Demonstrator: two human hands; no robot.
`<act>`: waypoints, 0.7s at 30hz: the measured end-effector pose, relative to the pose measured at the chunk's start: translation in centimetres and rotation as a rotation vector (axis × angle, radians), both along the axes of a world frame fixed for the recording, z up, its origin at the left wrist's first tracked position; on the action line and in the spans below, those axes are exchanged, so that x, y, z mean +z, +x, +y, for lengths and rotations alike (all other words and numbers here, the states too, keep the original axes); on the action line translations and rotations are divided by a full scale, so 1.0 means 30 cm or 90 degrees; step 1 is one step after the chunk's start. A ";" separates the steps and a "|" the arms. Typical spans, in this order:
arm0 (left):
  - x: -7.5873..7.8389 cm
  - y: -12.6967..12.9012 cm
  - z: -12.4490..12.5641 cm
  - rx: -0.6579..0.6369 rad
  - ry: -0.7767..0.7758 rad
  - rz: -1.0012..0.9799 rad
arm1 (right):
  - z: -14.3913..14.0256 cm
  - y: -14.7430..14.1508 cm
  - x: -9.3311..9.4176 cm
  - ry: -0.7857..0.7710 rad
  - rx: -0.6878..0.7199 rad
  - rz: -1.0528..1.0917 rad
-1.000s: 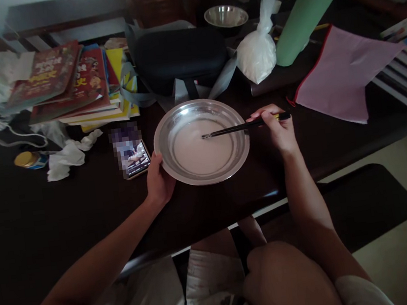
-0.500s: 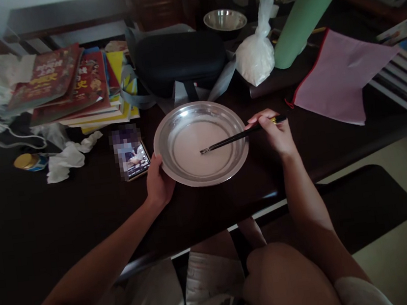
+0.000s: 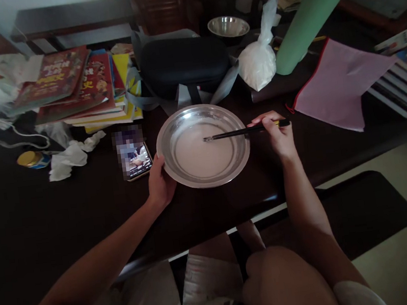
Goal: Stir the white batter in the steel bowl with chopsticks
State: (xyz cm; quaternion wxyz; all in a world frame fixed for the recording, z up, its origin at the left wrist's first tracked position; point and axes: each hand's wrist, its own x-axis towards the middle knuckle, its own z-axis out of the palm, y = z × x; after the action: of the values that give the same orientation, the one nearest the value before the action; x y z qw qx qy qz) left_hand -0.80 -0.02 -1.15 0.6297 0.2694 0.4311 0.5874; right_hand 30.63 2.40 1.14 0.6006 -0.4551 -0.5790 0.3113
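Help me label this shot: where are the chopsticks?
In the head view, the chopsticks are right of centre, held by the right hand and reaching into the bowl of liquid over its right rim.

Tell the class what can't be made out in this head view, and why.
All in the head view:
- most fingers of the left hand: hidden beneath the bowl
- how deep the chopsticks dip into the pale liquid: too small to tell
- upper screen of the phone: pixelated
- far end of the green tube: cut off by the top edge
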 end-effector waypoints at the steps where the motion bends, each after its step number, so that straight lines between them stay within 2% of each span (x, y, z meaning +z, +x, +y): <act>1: 0.001 0.000 0.000 0.000 -0.001 -0.001 | 0.000 0.000 0.000 0.001 -0.005 0.019; 6: 0.001 0.002 0.000 -0.006 0.009 0.007 | -0.002 -0.005 0.002 -0.022 0.058 -0.034; 11: -0.001 0.003 0.000 -0.006 0.017 0.011 | 0.001 0.000 -0.004 0.001 -0.019 0.018; 16: 0.001 0.004 0.001 -0.002 0.011 0.007 | 0.002 -0.001 -0.004 -0.012 0.064 -0.023; 21: 0.005 0.008 0.001 -0.004 0.019 0.007 | 0.006 0.003 -0.004 0.007 -0.026 0.028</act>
State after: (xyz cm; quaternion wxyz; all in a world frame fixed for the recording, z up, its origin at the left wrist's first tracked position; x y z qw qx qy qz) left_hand -0.56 0.02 -0.99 0.6250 0.2833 0.4253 0.5901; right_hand 30.71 2.57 1.01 0.6221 -0.4565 -0.5579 0.3057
